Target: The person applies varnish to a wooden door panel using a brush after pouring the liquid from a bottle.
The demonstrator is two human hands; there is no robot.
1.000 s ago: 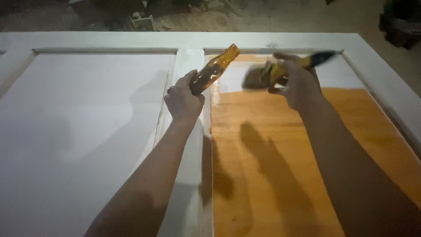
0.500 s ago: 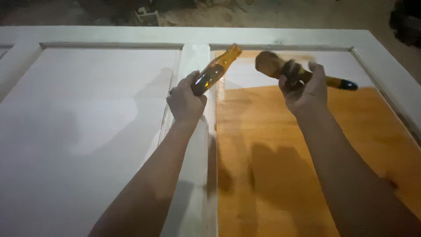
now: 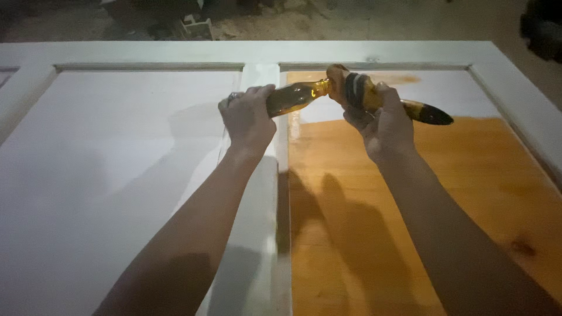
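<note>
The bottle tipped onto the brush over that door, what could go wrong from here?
1. The left hand tilts the amber bottle mouth-first against the brush in the right hand; excess stain could run off.
2. They hover over the white centre strip and the white panel, so drips may blotch them.
3. The orange-stained panel looks freshly coated; a forearm might smear it.

Door (image 3: 374, 51): wood, frame and left panel (image 3: 117, 175) coated matt white, smooth. Right panel (image 3: 445, 193): bare-grain wood stained orange, wet gloss near centre stile, one knot toward right edge. Bottle (image 3: 295, 96): clear glossy plastic, amber liquid inside. Brush (image 3: 404, 105): glossy stained handle, bristles soaked brown.
</note>
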